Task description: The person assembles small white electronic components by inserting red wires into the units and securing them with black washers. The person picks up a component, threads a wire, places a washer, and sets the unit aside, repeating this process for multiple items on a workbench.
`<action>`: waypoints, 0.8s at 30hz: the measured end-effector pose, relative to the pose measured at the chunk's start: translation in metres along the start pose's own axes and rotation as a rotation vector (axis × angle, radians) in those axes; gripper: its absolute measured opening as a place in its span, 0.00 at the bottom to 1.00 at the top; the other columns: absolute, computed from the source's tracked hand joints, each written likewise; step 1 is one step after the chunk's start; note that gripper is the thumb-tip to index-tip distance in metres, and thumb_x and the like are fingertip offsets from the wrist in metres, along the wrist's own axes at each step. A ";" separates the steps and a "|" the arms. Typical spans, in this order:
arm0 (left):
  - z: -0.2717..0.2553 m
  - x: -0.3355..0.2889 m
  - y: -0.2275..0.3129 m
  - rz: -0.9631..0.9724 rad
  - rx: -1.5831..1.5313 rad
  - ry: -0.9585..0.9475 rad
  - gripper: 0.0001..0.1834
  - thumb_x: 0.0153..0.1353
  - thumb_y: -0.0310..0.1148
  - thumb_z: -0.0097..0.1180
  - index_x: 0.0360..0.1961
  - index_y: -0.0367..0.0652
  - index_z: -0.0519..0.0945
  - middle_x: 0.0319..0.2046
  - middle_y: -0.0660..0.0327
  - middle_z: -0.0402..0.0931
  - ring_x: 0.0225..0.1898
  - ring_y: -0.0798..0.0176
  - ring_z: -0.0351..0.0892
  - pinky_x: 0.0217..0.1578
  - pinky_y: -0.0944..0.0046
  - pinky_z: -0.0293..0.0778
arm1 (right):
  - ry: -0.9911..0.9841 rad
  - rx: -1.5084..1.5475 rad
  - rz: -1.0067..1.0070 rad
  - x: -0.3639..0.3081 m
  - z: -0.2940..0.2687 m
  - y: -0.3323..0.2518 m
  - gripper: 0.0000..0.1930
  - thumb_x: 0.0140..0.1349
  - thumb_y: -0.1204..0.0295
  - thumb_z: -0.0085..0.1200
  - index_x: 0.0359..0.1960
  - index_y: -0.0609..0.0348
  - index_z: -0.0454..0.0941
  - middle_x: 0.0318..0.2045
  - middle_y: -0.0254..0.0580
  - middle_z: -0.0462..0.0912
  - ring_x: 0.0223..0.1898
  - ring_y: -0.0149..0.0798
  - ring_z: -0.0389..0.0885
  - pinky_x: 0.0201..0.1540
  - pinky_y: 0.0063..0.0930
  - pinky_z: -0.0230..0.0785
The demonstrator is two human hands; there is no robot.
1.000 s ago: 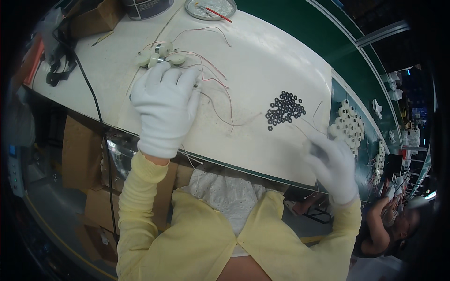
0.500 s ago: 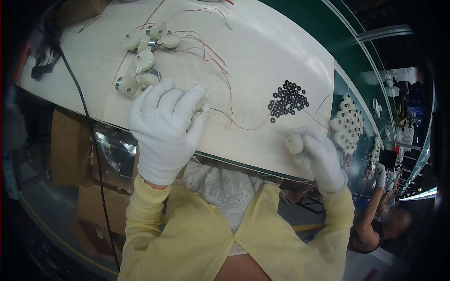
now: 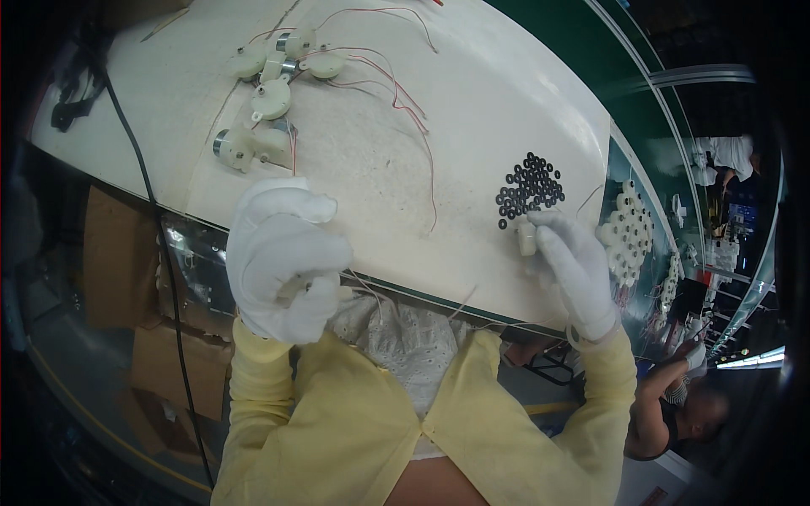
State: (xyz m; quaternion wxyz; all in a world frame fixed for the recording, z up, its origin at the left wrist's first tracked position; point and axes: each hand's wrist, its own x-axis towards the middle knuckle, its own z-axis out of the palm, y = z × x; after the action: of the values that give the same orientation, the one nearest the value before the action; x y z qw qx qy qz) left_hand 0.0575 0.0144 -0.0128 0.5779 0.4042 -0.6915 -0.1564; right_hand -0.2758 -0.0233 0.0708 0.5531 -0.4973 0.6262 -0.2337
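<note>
My left hand (image 3: 283, 261), in a white glove, curls closed near the table's front edge. A cream geared motor (image 3: 297, 285) is mostly hidden between its thumb and fingers. My right hand (image 3: 578, 270), gloved too, pinches another cream geared motor (image 3: 527, 239) beside a pile of black rings (image 3: 530, 185). Thin wire hangs below the right hand, across the table edge. Beyond my left hand lies a cluster of cream and silver geared motors (image 3: 272, 99) with red and white wires (image 3: 395, 84).
A black cable (image 3: 139, 160) crosses the table's left side. Cardboard boxes (image 3: 122, 261) stand below on the left. At the right, many cream motors (image 3: 629, 232) sit in rows on a green surface. A co-worker (image 3: 675, 405) is at the far right.
My left hand has drawn back toward me and turned, its fingers curling further. My right hand has tilted its motor and brought it near the rings. The view has shifted slightly.
</note>
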 end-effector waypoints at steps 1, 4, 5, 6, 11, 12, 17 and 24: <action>0.000 -0.001 0.000 0.002 -0.007 0.004 0.17 0.41 0.32 0.61 0.36 0.50 0.86 0.34 0.62 0.80 0.43 0.50 0.79 0.51 0.47 0.75 | 0.007 0.000 0.005 0.002 0.002 -0.001 0.16 0.77 0.68 0.53 0.57 0.70 0.75 0.37 0.38 0.84 0.25 0.22 0.78 0.26 0.13 0.68; 0.000 0.002 0.001 0.029 0.055 -0.055 0.18 0.37 0.31 0.61 0.35 0.51 0.86 0.33 0.62 0.79 0.41 0.50 0.79 0.49 0.48 0.75 | 0.027 0.012 0.008 0.008 0.006 0.000 0.17 0.75 0.67 0.56 0.57 0.69 0.75 0.36 0.38 0.86 0.24 0.21 0.78 0.26 0.13 0.69; 0.000 0.004 0.001 0.042 0.093 -0.083 0.19 0.37 0.31 0.61 0.36 0.52 0.85 0.33 0.62 0.79 0.41 0.51 0.79 0.48 0.49 0.75 | 0.027 0.022 -0.004 0.011 0.005 0.005 0.17 0.75 0.67 0.57 0.57 0.69 0.75 0.37 0.39 0.86 0.25 0.21 0.79 0.26 0.13 0.70; 0.001 0.003 0.000 0.055 0.097 -0.085 0.14 0.43 0.34 0.60 0.35 0.50 0.85 0.32 0.61 0.79 0.41 0.50 0.79 0.50 0.46 0.75 | 0.027 0.031 -0.015 0.012 0.005 0.007 0.18 0.74 0.67 0.58 0.57 0.69 0.75 0.37 0.39 0.87 0.26 0.20 0.79 0.26 0.13 0.70; 0.006 0.004 0.002 0.069 0.146 -0.055 0.11 0.50 0.39 0.59 0.33 0.47 0.83 0.31 0.59 0.79 0.41 0.49 0.79 0.52 0.44 0.76 | 0.110 -0.217 -0.217 0.013 0.019 0.008 0.18 0.71 0.67 0.64 0.53 0.69 0.78 0.37 0.38 0.88 0.29 0.22 0.81 0.29 0.15 0.74; 0.006 0.004 0.001 0.082 0.157 -0.067 0.13 0.45 0.37 0.61 0.34 0.50 0.83 0.34 0.61 0.78 0.41 0.51 0.78 0.49 0.47 0.75 | 0.121 -0.259 -0.289 0.015 0.020 0.013 0.18 0.70 0.67 0.65 0.51 0.69 0.78 0.36 0.38 0.88 0.28 0.22 0.82 0.29 0.16 0.74; 0.009 0.007 -0.001 0.115 0.211 -0.086 0.20 0.36 0.34 0.66 0.36 0.55 0.84 0.37 0.65 0.76 0.40 0.53 0.77 0.41 0.53 0.74 | 0.198 -0.642 -0.542 0.018 0.019 0.017 0.16 0.62 0.65 0.71 0.44 0.63 0.82 0.28 0.35 0.88 0.24 0.26 0.82 0.30 0.22 0.74; 0.012 0.008 -0.002 0.144 0.233 -0.080 0.19 0.34 0.34 0.66 0.35 0.55 0.84 0.34 0.65 0.75 0.39 0.55 0.77 0.39 0.54 0.74 | 0.050 -1.281 -0.741 -0.008 0.015 -0.015 0.17 0.55 0.56 0.73 0.33 0.54 0.81 0.18 0.34 0.81 0.18 0.43 0.79 0.26 0.36 0.69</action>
State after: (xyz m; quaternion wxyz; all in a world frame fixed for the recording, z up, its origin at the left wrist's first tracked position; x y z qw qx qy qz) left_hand 0.0476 0.0045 -0.0122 0.5089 0.4114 -0.7546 -0.0494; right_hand -0.2575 -0.0187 0.0831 0.0251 -0.8959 0.4434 -0.0052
